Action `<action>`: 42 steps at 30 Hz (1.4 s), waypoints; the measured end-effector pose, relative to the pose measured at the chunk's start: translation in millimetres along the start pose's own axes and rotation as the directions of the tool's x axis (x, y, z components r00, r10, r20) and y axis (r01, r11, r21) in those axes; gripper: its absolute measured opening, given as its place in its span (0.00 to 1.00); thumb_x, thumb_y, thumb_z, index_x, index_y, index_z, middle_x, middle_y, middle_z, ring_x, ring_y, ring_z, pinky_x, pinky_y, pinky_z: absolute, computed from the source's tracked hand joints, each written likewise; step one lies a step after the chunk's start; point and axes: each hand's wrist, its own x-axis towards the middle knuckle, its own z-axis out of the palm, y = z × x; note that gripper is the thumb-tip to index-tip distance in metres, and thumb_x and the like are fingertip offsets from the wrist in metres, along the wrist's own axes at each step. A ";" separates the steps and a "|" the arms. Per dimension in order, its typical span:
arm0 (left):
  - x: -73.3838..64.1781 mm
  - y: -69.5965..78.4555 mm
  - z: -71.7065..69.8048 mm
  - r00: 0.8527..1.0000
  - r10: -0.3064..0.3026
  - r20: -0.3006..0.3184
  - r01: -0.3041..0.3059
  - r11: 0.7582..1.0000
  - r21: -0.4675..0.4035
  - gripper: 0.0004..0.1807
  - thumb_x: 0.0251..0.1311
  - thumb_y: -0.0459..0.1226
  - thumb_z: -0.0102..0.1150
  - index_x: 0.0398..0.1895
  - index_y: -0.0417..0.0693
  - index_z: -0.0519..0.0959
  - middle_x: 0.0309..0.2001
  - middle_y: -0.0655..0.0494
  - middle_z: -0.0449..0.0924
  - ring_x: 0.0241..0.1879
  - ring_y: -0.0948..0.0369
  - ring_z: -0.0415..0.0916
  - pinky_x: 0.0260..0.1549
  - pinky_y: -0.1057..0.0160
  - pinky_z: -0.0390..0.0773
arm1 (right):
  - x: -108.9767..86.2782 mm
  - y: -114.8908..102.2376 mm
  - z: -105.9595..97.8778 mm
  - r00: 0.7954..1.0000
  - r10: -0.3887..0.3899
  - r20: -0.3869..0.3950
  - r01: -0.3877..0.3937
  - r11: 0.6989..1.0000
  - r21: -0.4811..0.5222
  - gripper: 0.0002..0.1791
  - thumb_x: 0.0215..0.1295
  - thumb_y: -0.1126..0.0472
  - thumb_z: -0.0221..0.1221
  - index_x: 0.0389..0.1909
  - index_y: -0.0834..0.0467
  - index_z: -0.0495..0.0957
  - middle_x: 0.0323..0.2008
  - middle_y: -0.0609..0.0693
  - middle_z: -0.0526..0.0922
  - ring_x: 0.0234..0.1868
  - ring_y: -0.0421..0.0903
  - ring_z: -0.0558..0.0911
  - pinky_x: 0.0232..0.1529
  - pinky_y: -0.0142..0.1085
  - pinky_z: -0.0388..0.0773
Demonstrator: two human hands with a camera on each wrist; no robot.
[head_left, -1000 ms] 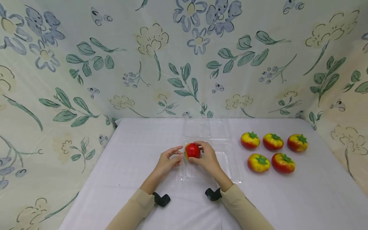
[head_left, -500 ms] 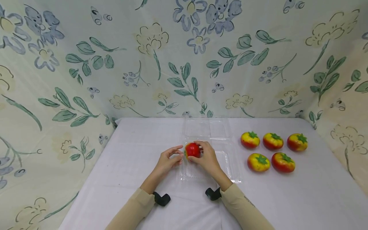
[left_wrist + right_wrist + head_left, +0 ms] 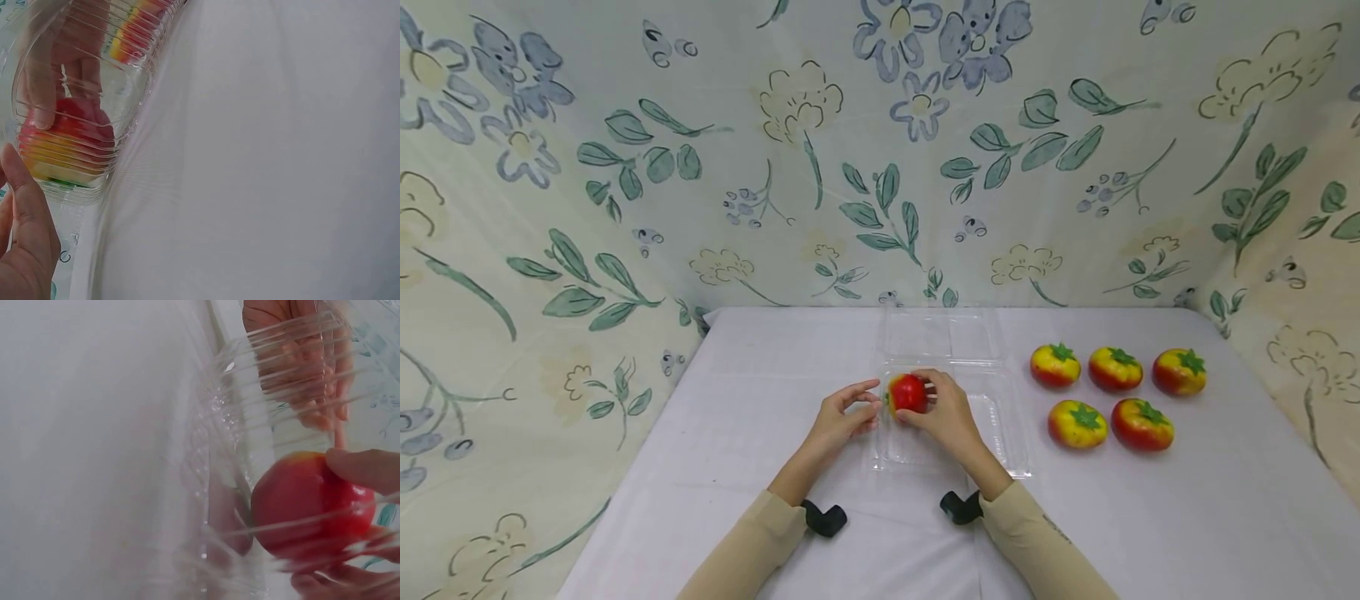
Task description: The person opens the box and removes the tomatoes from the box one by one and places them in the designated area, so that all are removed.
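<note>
A red-and-yellow fruit with a green leafy top (image 3: 907, 394) lies tipped on its side at the left part of a clear plastic clamshell box (image 3: 917, 454), its top facing left. My right hand (image 3: 951, 417) grips it from the right, thumb in front and fingers behind. In the right wrist view the thumb (image 3: 365, 469) presses on the red skin of the fruit (image 3: 306, 509). My left hand (image 3: 838, 421) is at the box's left rim, thumb and fingers apart, fingertips right at the wall. The left wrist view shows the fruit (image 3: 65, 140) through the ribbed box wall (image 3: 134, 109).
Several similar fruits stand in two rows right of the box, among them a front yellow one (image 3: 1077, 425) and a back-right one (image 3: 1178, 372). The box's lid (image 3: 917, 333) lies opened toward the floral cloth backdrop (image 3: 820, 208). A white cloth (image 3: 760, 358) covers the table.
</note>
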 end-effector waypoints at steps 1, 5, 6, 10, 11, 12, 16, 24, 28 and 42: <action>0.3 -0.3 0.0 1.000 -0.003 -0.001 0.003 1.000 0.006 0.27 0.63 0.29 0.64 0.66 0.38 0.73 0.44 0.50 0.77 0.29 0.64 0.79 0.36 0.68 0.84 | -0.2 0.0 -0.7 1.000 0.003 0.000 -0.003 1.000 0.002 0.35 0.46 0.68 0.78 0.57 0.65 0.75 0.50 0.61 0.79 0.50 0.58 0.80 0.49 0.47 0.83; 0.9 0.2 0.7 1.000 -0.008 -0.003 0.008 1.000 0.016 0.27 0.63 0.29 0.64 0.66 0.38 0.73 0.45 0.49 0.77 0.29 0.64 0.80 0.36 0.68 0.84 | -0.4 0.4 -2.5 1.000 0.010 0.006 -0.010 1.000 0.006 0.35 0.46 0.68 0.78 0.57 0.65 0.75 0.50 0.60 0.80 0.51 0.58 0.80 0.50 0.48 0.83; 0.7 0.7 1.1 1.000 -0.008 -0.004 0.008 1.000 0.017 0.27 0.64 0.30 0.64 0.66 0.38 0.73 0.45 0.49 0.77 0.29 0.64 0.79 0.36 0.68 0.84 | -0.4 0.5 -2.8 1.000 0.011 0.006 -0.011 1.000 0.005 0.35 0.46 0.68 0.78 0.57 0.65 0.75 0.50 0.60 0.80 0.51 0.58 0.80 0.50 0.48 0.83; 1.2 1.4 1.6 1.000 -0.011 -0.004 0.011 1.000 0.017 0.27 0.64 0.30 0.65 0.66 0.38 0.73 0.45 0.48 0.77 0.30 0.64 0.80 0.36 0.68 0.84 | 0.0 1.7 -3.5 1.000 0.007 0.002 -0.007 1.000 0.011 0.35 0.46 0.68 0.78 0.57 0.65 0.74 0.50 0.60 0.80 0.51 0.57 0.80 0.51 0.48 0.82; 1.4 1.2 1.6 1.000 -0.012 -0.003 0.012 1.000 0.019 0.27 0.64 0.30 0.65 0.66 0.38 0.73 0.45 0.48 0.77 0.30 0.64 0.80 0.36 0.68 0.84 | 0.0 1.9 -3.6 1.000 0.006 0.002 -0.006 1.000 0.014 0.36 0.45 0.68 0.78 0.57 0.65 0.74 0.50 0.60 0.80 0.51 0.57 0.80 0.51 0.48 0.83; 1.8 0.9 1.5 1.000 -0.013 -0.003 0.013 1.000 0.020 0.27 0.63 0.30 0.65 0.66 0.38 0.73 0.45 0.48 0.77 0.30 0.64 0.80 0.36 0.68 0.84 | 0.1 2.1 -3.7 1.000 0.006 0.001 -0.006 1.000 0.018 0.36 0.45 0.67 0.78 0.57 0.65 0.74 0.50 0.60 0.80 0.51 0.57 0.80 0.51 0.48 0.83; 2.2 0.6 1.7 1.000 -0.011 -0.008 0.011 1.000 0.022 0.27 0.63 0.30 0.65 0.66 0.38 0.73 0.44 0.49 0.77 0.30 0.64 0.79 0.36 0.68 0.84 | 0.0 2.5 -3.6 1.000 0.001 -0.001 -0.001 1.000 0.021 0.37 0.45 0.64 0.79 0.57 0.65 0.74 0.50 0.60 0.80 0.50 0.57 0.80 0.50 0.47 0.83; -0.1 2.7 2.2 1.000 -0.013 -0.017 0.013 0.999 0.030 0.27 0.64 0.30 0.64 0.67 0.38 0.72 0.44 0.49 0.77 0.29 0.64 0.79 0.36 0.68 0.84 | 0.4 2.1 -2.8 1.000 -0.008 -0.014 0.008 1.000 0.017 0.36 0.44 0.63 0.80 0.54 0.66 0.74 0.49 0.60 0.80 0.49 0.57 0.81 0.49 0.47 0.83; -0.4 2.9 2.3 1.000 -0.015 -0.016 0.015 1.000 0.020 0.28 0.64 0.29 0.64 0.67 0.37 0.72 0.45 0.49 0.77 0.29 0.65 0.79 0.35 0.69 0.84 | 0.6 1.2 -3.0 1.000 -0.006 -0.026 0.007 1.000 0.023 0.34 0.43 0.65 0.80 0.52 0.65 0.74 0.47 0.60 0.81 0.48 0.57 0.81 0.48 0.47 0.84; -1.3 0.1 0.2 1.000 -0.005 -0.009 0.005 1.000 0.031 0.27 0.64 0.30 0.64 0.66 0.38 0.73 0.45 0.49 0.77 0.29 0.64 0.79 0.36 0.68 0.84 | -2.5 1.4 -1.6 1.000 0.018 -0.012 -0.019 0.999 -0.028 0.37 0.44 0.65 0.79 0.57 0.67 0.76 0.50 0.61 0.80 0.48 0.57 0.81 0.49 0.46 0.84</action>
